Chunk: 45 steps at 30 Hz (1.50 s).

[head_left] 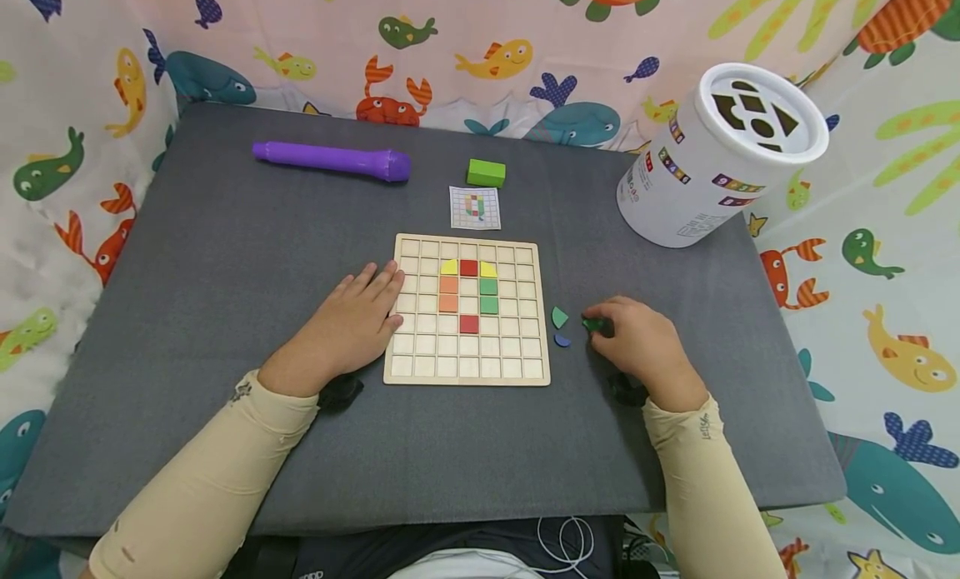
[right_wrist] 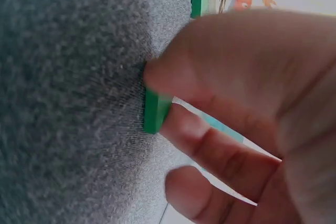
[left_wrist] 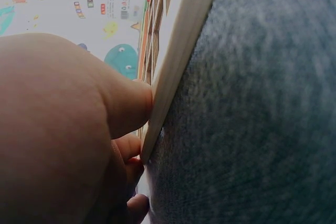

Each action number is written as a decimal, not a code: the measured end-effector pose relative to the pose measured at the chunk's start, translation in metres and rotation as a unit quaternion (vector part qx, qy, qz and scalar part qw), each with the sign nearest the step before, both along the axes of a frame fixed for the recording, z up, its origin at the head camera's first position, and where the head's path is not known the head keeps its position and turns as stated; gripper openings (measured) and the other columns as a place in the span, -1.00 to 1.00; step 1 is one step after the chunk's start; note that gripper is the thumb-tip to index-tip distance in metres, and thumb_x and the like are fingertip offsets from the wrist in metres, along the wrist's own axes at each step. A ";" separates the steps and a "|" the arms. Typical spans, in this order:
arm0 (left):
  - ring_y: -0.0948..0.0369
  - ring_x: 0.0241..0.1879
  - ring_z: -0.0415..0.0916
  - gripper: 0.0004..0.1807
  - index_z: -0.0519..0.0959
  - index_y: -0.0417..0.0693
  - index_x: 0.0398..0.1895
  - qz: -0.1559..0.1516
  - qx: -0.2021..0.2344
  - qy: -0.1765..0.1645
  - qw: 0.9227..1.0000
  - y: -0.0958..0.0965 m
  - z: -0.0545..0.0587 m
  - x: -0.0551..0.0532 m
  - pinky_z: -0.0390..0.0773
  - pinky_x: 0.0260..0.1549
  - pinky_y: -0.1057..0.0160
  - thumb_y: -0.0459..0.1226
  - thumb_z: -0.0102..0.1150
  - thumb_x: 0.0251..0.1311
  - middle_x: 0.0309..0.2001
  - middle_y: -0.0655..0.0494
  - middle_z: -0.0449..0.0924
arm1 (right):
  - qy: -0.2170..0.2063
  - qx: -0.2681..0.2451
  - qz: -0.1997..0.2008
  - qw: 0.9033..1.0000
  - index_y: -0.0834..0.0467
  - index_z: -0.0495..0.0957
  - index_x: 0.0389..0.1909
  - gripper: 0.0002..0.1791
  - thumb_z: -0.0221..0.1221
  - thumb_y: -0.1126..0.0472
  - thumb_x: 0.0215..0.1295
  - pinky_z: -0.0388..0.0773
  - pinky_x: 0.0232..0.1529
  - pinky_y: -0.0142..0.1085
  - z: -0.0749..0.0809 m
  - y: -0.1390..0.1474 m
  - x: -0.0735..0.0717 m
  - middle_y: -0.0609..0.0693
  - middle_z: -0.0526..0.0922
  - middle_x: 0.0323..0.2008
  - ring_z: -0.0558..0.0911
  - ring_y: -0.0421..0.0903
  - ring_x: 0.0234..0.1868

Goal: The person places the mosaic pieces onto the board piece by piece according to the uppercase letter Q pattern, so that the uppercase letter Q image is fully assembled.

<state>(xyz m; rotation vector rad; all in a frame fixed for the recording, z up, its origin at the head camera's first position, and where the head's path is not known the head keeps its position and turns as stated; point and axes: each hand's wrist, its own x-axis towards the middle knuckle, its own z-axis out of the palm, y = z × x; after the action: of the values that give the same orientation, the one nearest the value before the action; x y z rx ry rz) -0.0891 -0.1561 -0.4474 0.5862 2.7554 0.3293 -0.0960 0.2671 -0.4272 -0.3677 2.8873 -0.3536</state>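
My left hand (head_left: 348,329) rests with fairly straight fingers on the left edge of a wooden grid board (head_left: 465,381); in the left wrist view the thumb (left_wrist: 131,106) touches the board's side. Set in the grid are two yellow pieces, two orange squares (head_left: 448,302), two green squares (head_left: 488,305) and two red squares (head_left: 468,324). Right of the board, my right hand (head_left: 641,337) pinches a small green piece (right_wrist: 155,111) between thumb and fingers, at the cloth. Its outline is partly hidden. Beside it lie a green quarter-round piece (head_left: 559,316) and a blue rounded piece (head_left: 562,341).
Behind the board lies a pattern card (head_left: 475,208), with a lime-green block (head_left: 486,173) just beyond it. A purple microphone-shaped stick (head_left: 330,160) is at the back left. At the back right stands a white tub (head_left: 667,204) whose lid has shaped holes.
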 end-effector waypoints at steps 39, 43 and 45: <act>-0.19 0.68 -0.24 -0.24 -0.05 -0.22 0.74 -0.001 0.001 -0.001 1.000 0.000 -0.003 -0.002 -0.14 0.59 -0.23 -0.08 -0.11 0.69 0.72 -0.14 -0.15 | 0.021 -0.047 0.082 0.995 0.02 0.78 -0.23 -0.89 0.37 0.08 0.40 0.42 -0.49 -0.24 -0.001 -0.122 0.002 -0.19 0.54 -0.55 0.48 -0.19 -0.48; -0.19 0.68 -0.24 -0.24 -0.05 -0.22 0.74 -0.001 0.002 -0.001 1.000 -0.001 -0.003 -0.002 -0.14 0.59 -0.22 -0.08 -0.10 0.69 0.72 -0.15 -0.14 | 0.009 -0.060 0.094 0.994 0.13 0.84 -0.08 -0.80 0.33 0.22 0.37 0.60 -0.25 -0.19 0.003 -0.122 0.002 -0.12 0.73 -0.36 0.57 -0.16 -0.35; -0.19 0.68 -0.24 -0.24 -0.06 -0.22 0.74 -0.001 0.000 -0.002 1.000 -0.001 -0.003 -0.002 -0.14 0.59 -0.22 -0.07 -0.11 0.69 0.72 -0.14 -0.15 | 0.013 -0.063 0.104 0.992 0.16 0.85 -0.05 -0.78 0.33 0.25 0.35 0.66 -0.17 -0.17 0.004 -0.122 0.003 -0.07 0.80 -0.25 0.62 -0.16 -0.29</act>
<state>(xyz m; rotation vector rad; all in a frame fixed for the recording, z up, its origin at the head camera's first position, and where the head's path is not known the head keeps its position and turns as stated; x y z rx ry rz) -0.0906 -0.1571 -0.4505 0.5871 2.7500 0.3306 -0.0935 0.1453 -0.4234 -0.6937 2.8241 -0.4984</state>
